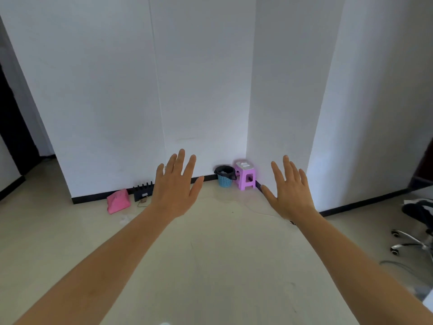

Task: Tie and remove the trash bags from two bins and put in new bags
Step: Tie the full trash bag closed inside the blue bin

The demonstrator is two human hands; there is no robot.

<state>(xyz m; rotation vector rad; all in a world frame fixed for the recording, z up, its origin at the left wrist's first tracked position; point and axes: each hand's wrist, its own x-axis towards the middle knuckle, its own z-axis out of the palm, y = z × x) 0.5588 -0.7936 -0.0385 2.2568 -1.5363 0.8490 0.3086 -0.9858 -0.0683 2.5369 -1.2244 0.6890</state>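
Our left hand (175, 184) and right hand (289, 187) hang spread, empty. The bin (224, 176) sits in the floor's far corner — we risk tearing its bag (223, 170) (thin plastic) by yanking.

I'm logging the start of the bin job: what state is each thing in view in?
Left hand: open, fingers spread, holding nothing.
Right hand: open, fingers spread, holding nothing.
Bin: upright on the floor by the wall.
Trash bag: in the bin, mouth open, folded over the rim.
Stool: upright in the corner, something pale on its seat.
Pink bag: lying on the floor by the wall.
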